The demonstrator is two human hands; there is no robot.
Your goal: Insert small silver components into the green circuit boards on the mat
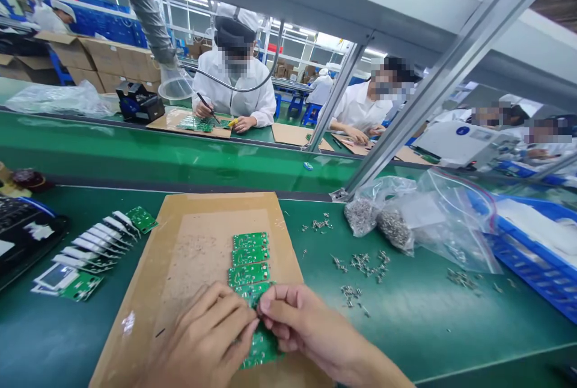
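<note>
A column of green circuit boards runs near to far on the brown cardboard sheet on my desk, my hands over its near part. My right hand's fingers are pressed together at the tips, just beside my left hand's bent fingers, whose hold I cannot quite tell. Loose metal parts lie right.
</note>
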